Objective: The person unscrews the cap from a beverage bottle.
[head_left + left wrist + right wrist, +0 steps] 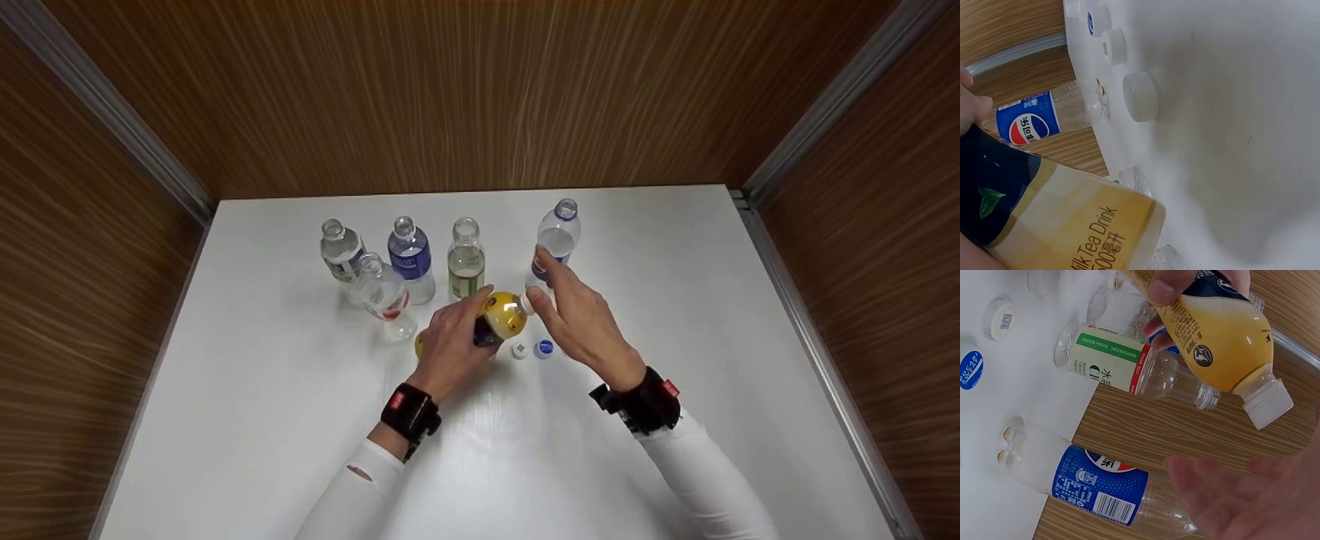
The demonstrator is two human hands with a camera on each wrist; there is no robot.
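My left hand [452, 341] grips a yellow milk tea bottle [504, 313] with a dark blue band. The bottle is tilted, its neck pointing right, and a white cap [1268, 404] sits on its mouth. Close to that cap, my right hand [583, 321] has its fingers extended and holds nothing. In the right wrist view a small gap shows between this hand and the cap. Behind the right hand stands an uncapped cola bottle [1100, 484] with a blue label, partly covered by the fingers in the head view.
Uncapped bottles stand toward the back left: a green-labelled one [466, 259], a blue-labelled one [409, 259], a black-and-white-labelled one [343, 251] and a red-marked one [385, 296]. Loose caps, including a white cap [520, 350] and a blue-topped cap [545, 348], lie on the white table [270, 420].
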